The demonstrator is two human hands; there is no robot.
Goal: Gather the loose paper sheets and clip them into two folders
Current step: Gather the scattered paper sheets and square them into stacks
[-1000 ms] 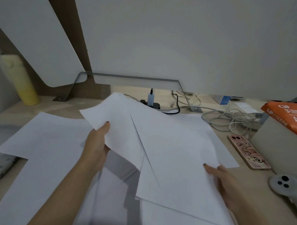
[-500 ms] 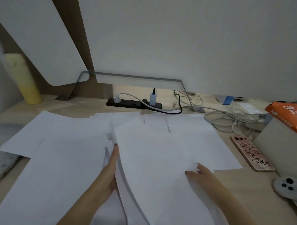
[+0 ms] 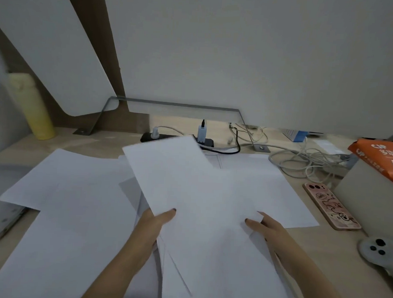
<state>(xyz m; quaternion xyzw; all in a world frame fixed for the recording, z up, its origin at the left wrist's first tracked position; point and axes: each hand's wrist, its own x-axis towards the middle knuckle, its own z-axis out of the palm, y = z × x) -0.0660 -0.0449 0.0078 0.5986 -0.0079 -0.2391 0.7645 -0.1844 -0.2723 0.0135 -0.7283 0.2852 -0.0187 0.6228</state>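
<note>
Both hands have a messy fan of held sheets (image 3: 200,189) lifted just off the bench (image 3: 335,251). The left hand (image 3: 156,226) pinches the left edge, thumb on top, and the right hand (image 3: 270,231) does the same on the right edge. More loose sheets (image 3: 64,210) lie flat off to the left. Tip for this step, imo: ease each grip a touch, stand the bunch on one edge and tap it on the bench so the corners line up. Squeeze hard and the skewed ones will probably crease. Mind the phone (image 3: 330,206) nearby.
</note>
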